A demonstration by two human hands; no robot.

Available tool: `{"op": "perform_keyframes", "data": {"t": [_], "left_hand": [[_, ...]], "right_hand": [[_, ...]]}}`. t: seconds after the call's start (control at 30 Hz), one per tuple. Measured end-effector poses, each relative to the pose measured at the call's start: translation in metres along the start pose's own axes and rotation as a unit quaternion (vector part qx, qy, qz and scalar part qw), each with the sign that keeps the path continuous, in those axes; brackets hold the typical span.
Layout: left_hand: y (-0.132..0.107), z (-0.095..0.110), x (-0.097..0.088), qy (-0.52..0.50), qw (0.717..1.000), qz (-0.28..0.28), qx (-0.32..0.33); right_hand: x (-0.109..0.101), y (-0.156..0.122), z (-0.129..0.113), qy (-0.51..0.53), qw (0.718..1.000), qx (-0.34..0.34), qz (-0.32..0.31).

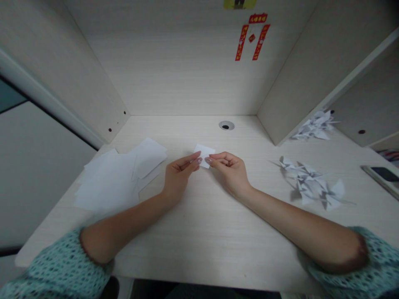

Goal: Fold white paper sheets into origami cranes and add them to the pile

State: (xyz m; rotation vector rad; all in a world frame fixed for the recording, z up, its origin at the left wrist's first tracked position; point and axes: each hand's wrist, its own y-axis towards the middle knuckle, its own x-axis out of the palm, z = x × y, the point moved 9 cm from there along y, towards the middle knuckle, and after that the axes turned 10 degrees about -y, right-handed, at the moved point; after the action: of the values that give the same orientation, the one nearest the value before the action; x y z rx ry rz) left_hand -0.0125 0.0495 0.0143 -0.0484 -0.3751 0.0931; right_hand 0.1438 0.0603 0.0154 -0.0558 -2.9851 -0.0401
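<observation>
Between my two hands, above the middle of the desk, is a small white folded square of paper [204, 150]. My left hand [181, 168] pinches its left edge between thumb and fingers. On the opposite side, my right hand [229, 168] grips the paper the same way, its thumb on the near face. The fingertips of both hands are close together, and part of the paper is hidden behind them. Loose white paper sheets [109, 182] lie spread to the left of my left hand. Folded paper cranes [308, 178] sit in a group to the right of my right hand.
More folded paper cranes [316, 124] are heaped at the back right, by the upright divider panel [289, 79]. A phone-like device [382, 176] lies at the right edge. A round cable hole [226, 125] is in the desk near the back panel, which bears red stickers [242, 42].
</observation>
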Motion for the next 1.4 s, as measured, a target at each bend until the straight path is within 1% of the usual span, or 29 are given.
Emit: {"op": "perform_keyframes", "data": {"t": [0.2, 0.33, 0.5, 0.57, 0.77, 0.97, 1.1, 1.17, 1.4], "left_hand": [[0.001, -0.002, -0.001, -0.018, 1.0, 0.012, -0.019], [0.003, -0.003, -0.003, -0.014, 1.0, 0.017, -0.02], [0.007, -0.008, -0.007, -0.014, 0.999, 0.025, -0.033], [0.008, -0.008, -0.007, -0.013, 0.999, 0.021, -0.03], [0.007, 0.0, -0.005, 0.019, 1.0, 0.002, 0.012], [0.007, -0.008, -0.002, 0.01, 1.0, -0.012, -0.006], [0.006, -0.01, 0.003, 0.011, 0.999, -0.048, -0.015], [0.006, -0.01, 0.004, 0.015, 0.998, -0.057, -0.017], [0.008, -0.009, 0.002, 0.019, 0.999, -0.048, -0.01]], "right_hand": [[0.001, -0.001, -0.002, 0.004, 1.0, 0.005, -0.003], [0.003, 0.0, 0.002, 0.019, 1.0, 0.007, -0.016], [0.003, 0.001, 0.008, 0.015, 1.0, 0.008, -0.025], [0.004, 0.002, 0.01, 0.015, 0.999, 0.008, -0.03], [0.004, 0.003, 0.008, 0.045, 0.999, -0.005, -0.031], [0.011, 0.002, 0.006, 0.037, 0.997, -0.028, -0.057], [0.011, 0.003, 0.011, 0.032, 0.997, -0.023, -0.061], [0.011, 0.003, 0.013, 0.028, 0.997, -0.02, -0.062], [0.014, 0.002, 0.012, 0.037, 0.997, 0.003, -0.066]]}}
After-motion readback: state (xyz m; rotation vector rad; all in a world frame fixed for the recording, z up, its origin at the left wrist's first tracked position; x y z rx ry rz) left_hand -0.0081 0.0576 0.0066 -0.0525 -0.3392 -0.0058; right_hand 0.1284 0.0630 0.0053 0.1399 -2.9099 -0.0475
